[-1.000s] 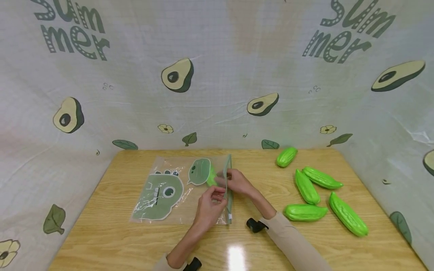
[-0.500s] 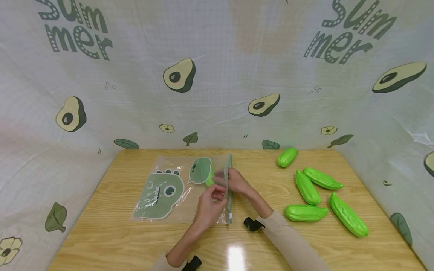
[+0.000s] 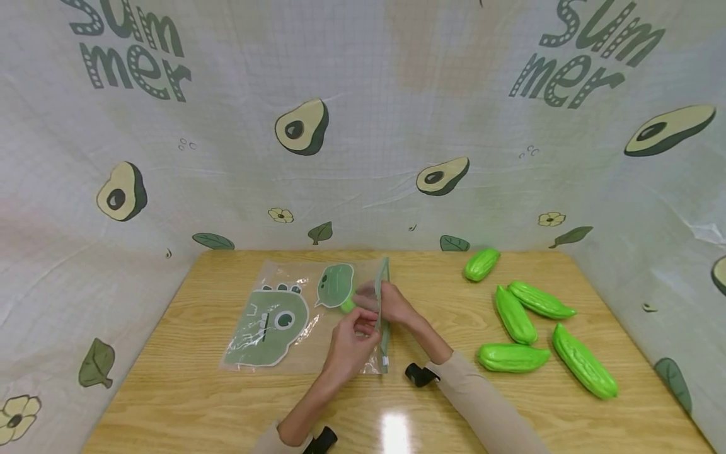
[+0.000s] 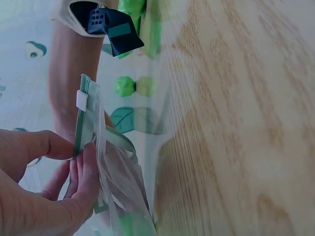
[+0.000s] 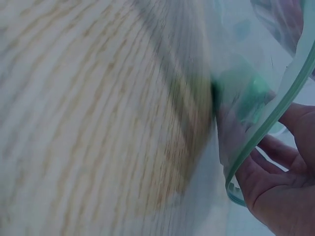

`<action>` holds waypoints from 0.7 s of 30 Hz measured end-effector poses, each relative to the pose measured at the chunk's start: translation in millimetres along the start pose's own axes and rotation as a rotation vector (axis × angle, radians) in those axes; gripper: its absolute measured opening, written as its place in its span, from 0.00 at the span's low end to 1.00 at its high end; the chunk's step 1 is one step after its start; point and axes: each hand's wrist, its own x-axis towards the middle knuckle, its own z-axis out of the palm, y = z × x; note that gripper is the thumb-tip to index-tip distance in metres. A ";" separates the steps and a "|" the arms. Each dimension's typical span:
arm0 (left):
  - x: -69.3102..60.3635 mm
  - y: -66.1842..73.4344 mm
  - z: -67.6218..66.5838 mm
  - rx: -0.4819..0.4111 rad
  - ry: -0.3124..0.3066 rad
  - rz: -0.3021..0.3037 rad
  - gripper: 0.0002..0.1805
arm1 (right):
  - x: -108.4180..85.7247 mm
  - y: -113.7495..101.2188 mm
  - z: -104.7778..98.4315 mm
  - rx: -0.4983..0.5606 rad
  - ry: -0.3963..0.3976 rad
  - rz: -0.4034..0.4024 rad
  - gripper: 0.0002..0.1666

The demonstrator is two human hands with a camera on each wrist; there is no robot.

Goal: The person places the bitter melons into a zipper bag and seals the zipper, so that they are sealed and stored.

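Note:
A clear zip bag (image 3: 317,340) with a green dinosaur print lies flat, its green-edged mouth toward the right. My left hand (image 3: 348,347) pinches the near lip of that mouth between thumb and fingers; the left wrist view shows the white slider (image 4: 81,100) just above the pinch. My right hand (image 3: 394,304) reaches through the mouth, its fingers extended inside and blurred by the plastic. By its fingertips lies a green bitter melon (image 5: 246,93) inside the bag, partly covered by the speech-bubble print in the head view.
Several more green bitter melons (image 3: 513,357) lie loose on the right side of the wooden table (image 3: 198,410). A printed cloth (image 3: 363,208) hangs behind the table and along both sides.
My right hand has slid slightly further left into the bag. Less of the bitter melon inside shows now. My left hand keeps its pinch on the lip.

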 end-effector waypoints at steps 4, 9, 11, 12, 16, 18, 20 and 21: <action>-0.1 -1.3 1.0 0.023 0.006 -0.004 0.16 | -2.0 1.1 -2.1 0.025 -0.006 0.052 0.20; -0.2 -3.0 2.1 0.062 0.034 -0.006 0.15 | -5.3 2.5 -5.8 0.138 -0.028 0.118 0.19; -0.4 -3.4 2.3 0.074 0.045 -0.005 0.15 | -6.8 2.5 -7.8 0.180 -0.037 0.127 0.18; -0.5 -3.5 2.3 0.080 0.047 -0.005 0.15 | -7.7 2.7 -8.8 0.193 -0.039 0.131 0.18; -0.8 -3.5 2.2 0.095 0.050 -0.006 0.14 | -11.3 2.8 -13.2 0.180 -0.032 0.133 0.19; -0.7 -3.1 2.2 0.100 0.050 -0.008 0.14 | -13.2 2.1 -15.4 0.157 -0.027 0.124 0.19; -0.6 -2.9 2.2 0.103 0.051 -0.009 0.14 | -15.4 0.9 -18.1 0.142 -0.026 0.109 0.20; -0.5 -2.9 2.3 0.103 0.052 -0.009 0.14 | -16.6 0.3 -19.4 0.143 -0.028 0.102 0.20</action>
